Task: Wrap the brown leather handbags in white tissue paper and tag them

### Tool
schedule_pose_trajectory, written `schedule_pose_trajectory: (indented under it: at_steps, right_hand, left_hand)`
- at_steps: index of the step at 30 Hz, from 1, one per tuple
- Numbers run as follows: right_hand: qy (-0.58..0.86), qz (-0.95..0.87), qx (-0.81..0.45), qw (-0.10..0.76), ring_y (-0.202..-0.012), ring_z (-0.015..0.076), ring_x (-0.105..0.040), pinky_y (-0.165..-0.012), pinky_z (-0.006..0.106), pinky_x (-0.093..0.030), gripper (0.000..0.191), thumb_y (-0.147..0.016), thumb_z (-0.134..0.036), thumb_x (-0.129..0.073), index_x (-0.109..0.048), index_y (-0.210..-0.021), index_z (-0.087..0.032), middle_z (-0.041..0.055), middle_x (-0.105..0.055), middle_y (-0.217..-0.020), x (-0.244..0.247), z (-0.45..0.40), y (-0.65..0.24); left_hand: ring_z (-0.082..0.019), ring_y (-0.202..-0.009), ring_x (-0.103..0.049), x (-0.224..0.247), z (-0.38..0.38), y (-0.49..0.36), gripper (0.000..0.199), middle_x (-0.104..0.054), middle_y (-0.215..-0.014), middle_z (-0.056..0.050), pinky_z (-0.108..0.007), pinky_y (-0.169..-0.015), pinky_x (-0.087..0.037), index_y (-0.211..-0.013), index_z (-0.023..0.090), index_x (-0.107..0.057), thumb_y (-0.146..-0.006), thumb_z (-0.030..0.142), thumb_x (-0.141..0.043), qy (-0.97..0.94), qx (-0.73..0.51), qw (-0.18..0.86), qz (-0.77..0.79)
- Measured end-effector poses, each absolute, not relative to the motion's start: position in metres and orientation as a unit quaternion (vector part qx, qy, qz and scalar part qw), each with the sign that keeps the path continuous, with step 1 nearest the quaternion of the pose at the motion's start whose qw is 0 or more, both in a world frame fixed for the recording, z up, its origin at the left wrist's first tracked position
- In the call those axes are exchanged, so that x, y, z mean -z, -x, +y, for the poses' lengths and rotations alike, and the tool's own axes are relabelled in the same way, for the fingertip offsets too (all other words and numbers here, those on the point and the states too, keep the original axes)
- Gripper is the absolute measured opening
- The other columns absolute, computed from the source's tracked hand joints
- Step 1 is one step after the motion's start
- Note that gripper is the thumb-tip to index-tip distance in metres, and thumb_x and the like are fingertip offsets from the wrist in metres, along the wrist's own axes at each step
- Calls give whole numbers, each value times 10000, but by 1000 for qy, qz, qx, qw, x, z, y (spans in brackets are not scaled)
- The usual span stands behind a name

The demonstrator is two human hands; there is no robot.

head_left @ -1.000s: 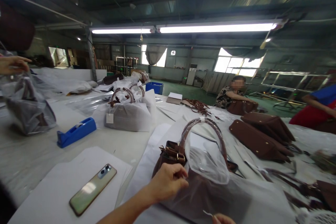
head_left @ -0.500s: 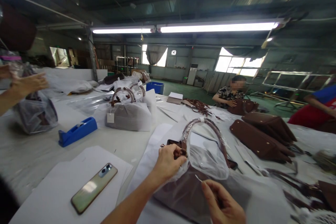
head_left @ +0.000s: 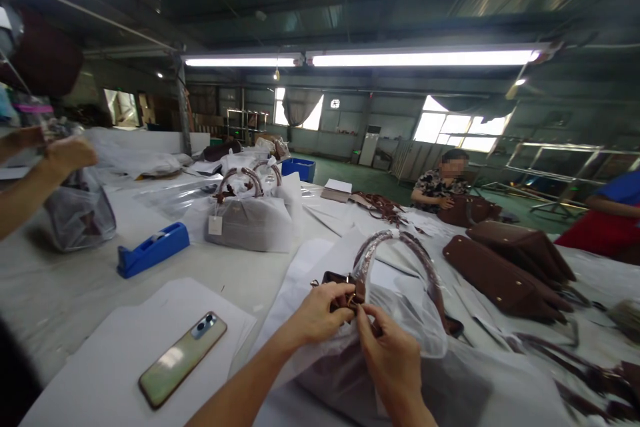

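A brown handbag (head_left: pixel 345 373) wrapped in translucent white film lies in front of me, its plastic-covered handle (head_left: pixel 430 257) arching up. My left hand (head_left: pixel 323 312) is closed on the bag's brown strap and metal fitting (head_left: pixel 353 297) at the handle's near-left base. My right hand (head_left: pixel 393 353) pinches at that same fitting, its fingertips touching or almost touching those of the left. The thin white string that showed in my right fingers a moment before is hidden by them now. Loose film (head_left: pixel 407 317) hangs inside the handle's loop.
On the left are a phone (head_left: pixel 183 360) on white paper (head_left: pixel 100 347) and a blue tape dispenser (head_left: pixel 155 248). Another wrapped handbag (head_left: pixel 250 223) stands behind. Brown bags (head_left: pixel 505 277) lie at right. A co-worker's hands (head_left: pixel 70 153) work at far left; another person (head_left: pixel 440 180) sits opposite.
My right hand has moved up and left, from in front of the bag to the fitting by my left hand. The left hand keeps its grip. The co-worker's hand at left has closed.
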State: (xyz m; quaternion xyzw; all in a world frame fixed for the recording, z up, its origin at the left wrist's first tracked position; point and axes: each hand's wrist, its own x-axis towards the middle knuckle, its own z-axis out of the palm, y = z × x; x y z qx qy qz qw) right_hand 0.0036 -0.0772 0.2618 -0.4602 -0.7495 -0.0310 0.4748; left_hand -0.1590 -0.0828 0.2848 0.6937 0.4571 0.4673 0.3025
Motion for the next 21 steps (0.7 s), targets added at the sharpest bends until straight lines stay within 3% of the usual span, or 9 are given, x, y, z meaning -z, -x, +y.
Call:
schedule_pose_trajectory:
  at_steps: [6, 9, 12, 15, 18, 21]
  right_hand:
    - [429, -751, -32, 500, -777, 241, -749, -672, 291, -567, 384, -951, -452, -509, -765, -979, -167, 107, -782, -919, -256, -72, 5]
    - [444, -738, -89, 500, -642, 217, -715, -593, 287, -555, 397, -923, -481, -544, -757, -1054, -173, 79, -775, -823, -256, -76, 0]
    - [454, -718, -217, 480, -533, 184, -647, -512, 262, -526, 408, -870, -530, -606, -763, -1050, -198, 37, -737, -693, -258, -82, -16]
    - [421, -708, -350, 446, -765, 235, -710, -684, 291, -586, 365, -784, -529, -712, -784, -936, -205, 73, -764, -838, -266, -90, -36]
    - [394, -687, -450, 413, -889, 270, -705, -751, 334, -596, 436, -691, -485, -811, -768, -1013, -195, 103, -757, -972, -276, -98, -49]
    - [410, -648, -482, 424, -787, 233, -687, -652, 299, -580, 505, -661, -507, -834, -754, -1037, -181, 100, -747, -957, -279, -106, -52]
  left_hand:
    - [-137, -723, -607, -288, -76, 172, 202, -698, -753, 4, -223, -659, -450, -871, 169, -744, -822, 225, -556, -716, -415, 333, 452]
    - [-142, -659, -617, -287, -76, 173, 219, -713, -723, -7, -230, -606, -460, -871, 160, -750, -847, 297, -582, -703, -414, 320, 481]
    - [-193, -813, -627, -296, -84, 171, 193, -723, -807, -40, -305, -775, -480, -801, 180, -726, -866, 283, -576, -700, -424, 260, 513]
    - [-241, -954, -587, -313, -100, 165, 203, -691, -911, -82, -375, -866, -438, -799, 188, -646, -914, 237, -486, -708, -408, 101, 568]
    - [-204, -799, -615, -330, -116, 155, 203, -675, -864, -53, -310, -678, -409, -889, 217, -578, -964, 239, -391, -706, -354, 5, 613]
    - [-192, -691, -628, -333, -131, 145, 181, -672, -778, -21, -296, -582, -331, -920, 239, -528, -987, 274, -364, -693, -351, 56, 627]
